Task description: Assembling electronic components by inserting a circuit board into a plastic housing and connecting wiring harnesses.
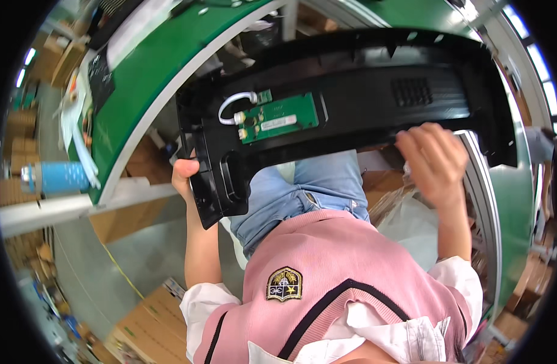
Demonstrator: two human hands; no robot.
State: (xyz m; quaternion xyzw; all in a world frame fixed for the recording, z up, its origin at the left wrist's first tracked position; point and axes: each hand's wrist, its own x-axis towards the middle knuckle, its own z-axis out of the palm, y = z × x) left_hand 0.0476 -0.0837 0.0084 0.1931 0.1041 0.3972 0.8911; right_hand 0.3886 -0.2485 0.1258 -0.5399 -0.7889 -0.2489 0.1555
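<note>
- Black plastic cover (363, 118) is held up over the person's lap, its inner side in view, with the left table (154, 60) beyond its left end and the right table (512, 200) near its right end.
- Left hand (185, 177) grasps the cover's left edge: the thumb lies over the rim, while the fingers are mostly hidden behind it.
- Right hand (435, 161) is half curled, fingertips at the near edge on the right; they seem to touch, but I cannot tell how firmly they grip.
- Green circuit board (299, 112) sits left of the middle, and a white cable (222, 110) loops from its left end to a small green board (264, 96) on its far side.
- For good handling, I would support both ends evenly, so the long shell does not twist.
- Fingers are best kept on the rim, clear of the board, and the cable loop left slack.
</note>
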